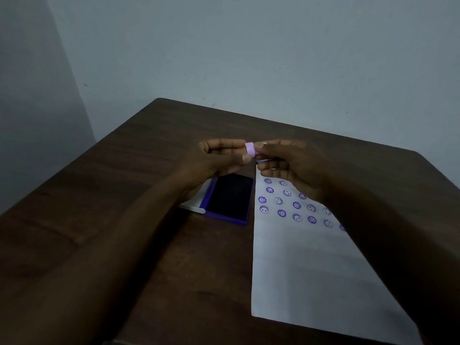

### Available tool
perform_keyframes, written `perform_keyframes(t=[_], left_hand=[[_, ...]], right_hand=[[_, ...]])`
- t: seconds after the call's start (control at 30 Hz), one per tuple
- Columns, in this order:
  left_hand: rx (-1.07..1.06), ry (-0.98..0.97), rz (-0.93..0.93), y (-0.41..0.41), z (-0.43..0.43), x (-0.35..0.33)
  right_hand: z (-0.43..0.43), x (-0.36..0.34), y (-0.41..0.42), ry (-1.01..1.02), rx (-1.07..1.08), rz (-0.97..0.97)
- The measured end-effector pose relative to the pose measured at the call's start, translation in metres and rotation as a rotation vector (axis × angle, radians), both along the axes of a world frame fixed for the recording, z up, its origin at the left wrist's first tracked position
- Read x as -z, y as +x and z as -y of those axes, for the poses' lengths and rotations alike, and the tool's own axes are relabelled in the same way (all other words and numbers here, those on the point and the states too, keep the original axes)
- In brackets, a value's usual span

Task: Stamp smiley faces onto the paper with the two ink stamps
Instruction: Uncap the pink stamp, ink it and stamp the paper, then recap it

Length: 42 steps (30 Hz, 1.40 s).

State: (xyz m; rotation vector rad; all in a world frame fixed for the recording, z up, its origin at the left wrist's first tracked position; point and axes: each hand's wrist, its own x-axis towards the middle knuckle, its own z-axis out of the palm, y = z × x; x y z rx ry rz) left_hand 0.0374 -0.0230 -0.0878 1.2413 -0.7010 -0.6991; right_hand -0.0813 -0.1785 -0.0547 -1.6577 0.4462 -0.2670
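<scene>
Both hands, left hand (219,158) and right hand (288,163), pinched one small lilac stamp (250,148) between their fingertips above the surface (139,170). Below lay the paper (306,265), reaching the near edge, stamped smileys (288,205) toward its far end, beside the open ink pad (231,197).

Probably a plain room at home: a dark wooden table (124,185) set against bare painted walls (249,58).

A dark wooden table (159,245) with a rounded far corner stands against a plain pale grey-blue wall (249,46). A second wall (29,95) meets it at left. The light is dim.
</scene>
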Motion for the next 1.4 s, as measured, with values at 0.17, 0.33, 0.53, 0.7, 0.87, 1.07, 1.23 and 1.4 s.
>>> perform_keyframes(t=[0.17,0.33,0.53,0.7,0.87,1.07,1.23,1.4], left_hand=[[0.009,-0.006,-0.032,-0.002,-0.001,0.0],[0.021,-0.069,-0.192,0.008,-0.008,-0.009],[-0.062,-0.103,-0.26,0.022,-0.012,-0.008],[-0.05,-0.15,-0.318,0.022,-0.012,-0.009],[-0.042,-0.206,-0.387,0.022,-0.015,-0.01],[-0.032,-0.216,-0.407,0.023,-0.014,-0.009],[-0.018,-0.212,-0.406,0.024,-0.013,-0.008],[-0.012,-0.214,-0.409,0.024,-0.012,-0.007]], right_hand=[[-0.002,0.006,-0.005,0.002,-0.064,0.029],[-0.003,0.004,-0.009,0.065,-0.052,0.189],[-0.029,0.012,-0.012,-0.756,-0.104,-0.111],[-0.04,0.018,-0.002,-0.958,-0.178,-0.141],[-0.048,0.012,0.007,-1.001,-0.236,-0.219],[-0.052,0.011,0.012,-1.052,-0.26,-0.273],[-0.051,0.018,0.007,-1.079,-0.24,-0.233],[-0.05,0.019,0.007,-1.085,-0.249,-0.232]])
